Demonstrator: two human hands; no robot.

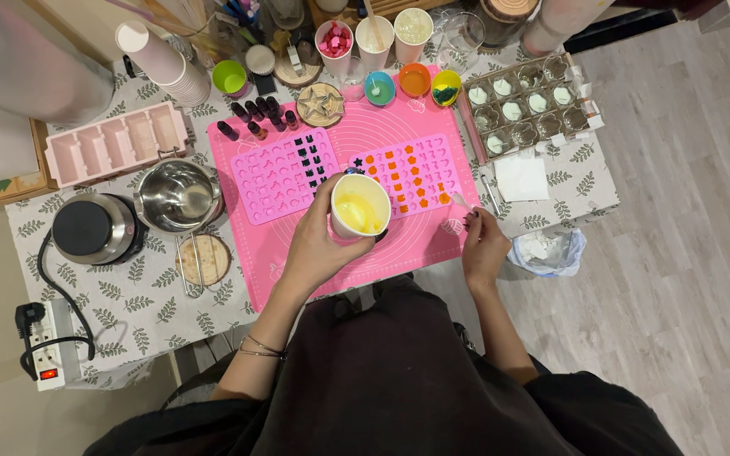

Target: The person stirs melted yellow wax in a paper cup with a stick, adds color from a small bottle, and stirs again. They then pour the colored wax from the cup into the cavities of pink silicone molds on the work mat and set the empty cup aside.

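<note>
Two hands over the pink mat (382,253). Left hand (318,241) is wrapped round a white paper cup (361,205), yellow liquid inside, held tilted just above the mat btwn two pink silicone moulds. Left mould (285,176) has a few dark-filled cavities; right mould (416,173) has orange ones, and the cup hides its near-left corner. Right hand (483,245) is closed on a thin pale stick (460,200), tip near the right mould's edge; can't tell what kind of tool, too small. Steel pot (179,196) and round black hotplate (95,228) sit left of the mat on the leaf-print cloth (120,295). Clear tray w/ white pieces (525,105) at upper right. Top-edge jars are cut off by the frame.
</note>
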